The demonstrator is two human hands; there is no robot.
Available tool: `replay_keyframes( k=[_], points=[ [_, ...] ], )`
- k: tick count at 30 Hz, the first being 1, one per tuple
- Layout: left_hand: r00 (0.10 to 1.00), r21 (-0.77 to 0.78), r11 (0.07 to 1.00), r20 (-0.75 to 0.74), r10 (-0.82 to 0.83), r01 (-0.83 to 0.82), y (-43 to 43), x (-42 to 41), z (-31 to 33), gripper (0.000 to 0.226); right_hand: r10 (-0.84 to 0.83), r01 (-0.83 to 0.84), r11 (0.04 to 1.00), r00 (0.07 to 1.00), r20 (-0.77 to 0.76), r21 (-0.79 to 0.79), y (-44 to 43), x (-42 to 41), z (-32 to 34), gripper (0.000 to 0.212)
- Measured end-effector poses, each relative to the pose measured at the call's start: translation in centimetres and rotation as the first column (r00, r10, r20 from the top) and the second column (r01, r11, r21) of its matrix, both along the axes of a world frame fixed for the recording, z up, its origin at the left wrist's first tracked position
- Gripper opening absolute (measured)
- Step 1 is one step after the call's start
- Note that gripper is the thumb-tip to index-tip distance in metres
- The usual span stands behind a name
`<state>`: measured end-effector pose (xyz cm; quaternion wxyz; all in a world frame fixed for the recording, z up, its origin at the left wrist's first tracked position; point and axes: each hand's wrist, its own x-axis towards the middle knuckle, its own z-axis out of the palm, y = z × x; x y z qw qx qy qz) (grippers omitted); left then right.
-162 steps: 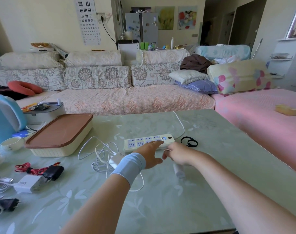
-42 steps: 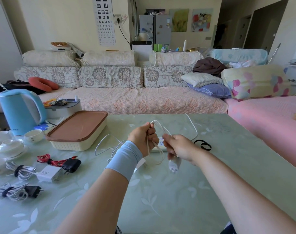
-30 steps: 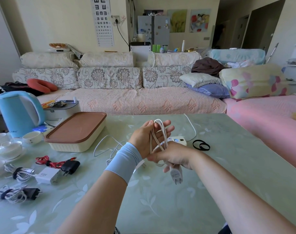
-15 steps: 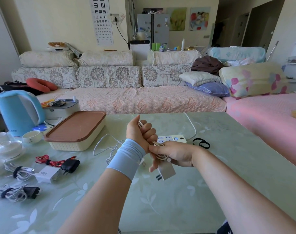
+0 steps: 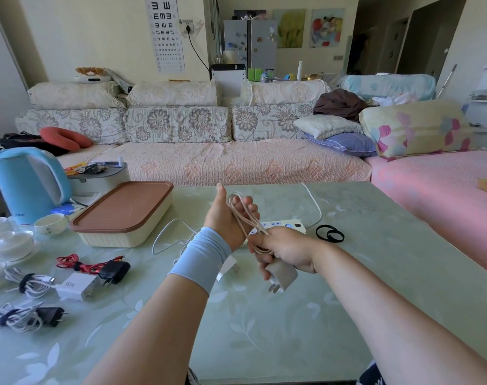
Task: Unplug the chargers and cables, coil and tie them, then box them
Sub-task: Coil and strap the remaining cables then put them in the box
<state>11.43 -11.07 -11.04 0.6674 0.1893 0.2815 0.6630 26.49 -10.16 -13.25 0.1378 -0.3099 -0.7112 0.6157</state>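
Observation:
Above the table's middle, my left hand (image 5: 225,215) is raised with the thumb up. Loops of a white cable (image 5: 243,215) lie wound over its palm and half-curled fingers. My right hand (image 5: 288,251), just below and right of it, grips the cable's white charger (image 5: 281,275), prongs pointing down, and pinches the cable where it leaves the loops. The white power strip (image 5: 284,225) lies on the table behind both hands. A cream box with a brown lid (image 5: 123,212) stands shut at the left. Two black bands (image 5: 329,234) lie right of the strip.
Another loose white cable (image 5: 167,237) and its plug (image 5: 229,269) lie under my left wrist. Tied bundles sit at the left: a red cable with black charger (image 5: 98,269), a white 90W charger (image 5: 75,286), a black charger (image 5: 49,316). A blue kettle (image 5: 28,184) and cups stand far left.
My left hand has opened from a fist, with the thumb now up and the cable loops showing over it. My right hand has dropped slightly lower with the charger.

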Motion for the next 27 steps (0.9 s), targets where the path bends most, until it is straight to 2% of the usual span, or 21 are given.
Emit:
replay_keyframes(
  k=[2,4,6,8,10,13,15,18,22,24,26,27],
  points=[
    [0.968,-0.013,0.995,-0.228,-0.101,0.101,-0.2,-0.3,-0.5,0.058,-0.041,0.034,0.995,0.996,-0.073,-0.098,0.3,0.3,-0.1,0.031],
    [0.828,-0.103,0.964,-0.496,-0.262,0.244,-0.3,-0.4,-1.2,0.069,-0.09,0.062,0.981,0.985,-0.148,-0.183,0.7,0.7,-0.4,0.03],
    [0.717,-0.147,0.936,-0.609,-0.341,0.32,-0.4,0.3,-1.9,0.062,-0.088,0.058,0.978,0.985,-0.146,-0.202,1.0,1.1,-0.7,0.031],
    [0.702,-0.107,0.949,-0.65,-0.292,0.295,-0.4,1.1,-2.3,0.046,-0.054,0.038,0.981,0.995,-0.08,-0.19,1.2,1.4,-1.2,0.031],
    [0.708,-0.052,0.96,-0.665,-0.238,0.274,-0.3,1.7,-2.3,0.036,-0.036,0.025,0.978,0.998,-0.049,-0.207,1.2,1.4,-1.4,0.03],
    [0.759,-0.062,0.965,-0.606,-0.238,0.253,0.3,1.9,-2.4,0.038,-0.084,0.057,0.959,0.993,-0.085,-0.279,1.4,1.2,-1.6,0.026],
    [0.806,-0.088,0.981,-0.56,-0.192,0.173,0.8,1.7,-2.7,0.039,-0.097,0.077,0.951,0.994,-0.053,-0.299,1.6,1.0,-1.8,0.023],
    [0.881,-0.087,0.996,-0.468,-0.061,0.022,1.5,1.4,-3.0,0.04,-0.074,0.078,0.946,0.997,0.026,-0.316,2.3,0.9,-2.9,0.031],
    [0.906,-0.146,0.987,-0.423,-0.003,-0.065,2.6,0.8,-3.6,0.039,-0.168,0.181,0.943,0.983,0.07,-0.281,3.6,1.7,-4.1,0.019],
    [0.908,-0.167,0.985,-0.418,-0.03,-0.044,3.1,1.0,-3.5,0.038,-0.308,0.322,0.925,0.946,0.098,-0.203,4.6,2.2,-4.2,0.014],
    [0.877,-0.186,0.982,-0.477,-0.06,-0.034,3.6,1.3,-3.5,0.037,-0.498,0.48,0.867,0.849,0.176,0.135,5.8,3.0,-4.3,0.017],
    [0.843,-0.192,0.981,-0.533,-0.074,-0.036,3.9,1.5,-3.5,0.036,-0.586,0.504,0.793,0.784,0.204,0.342,6.6,3.6,-4.5,0.022]
  ],
)
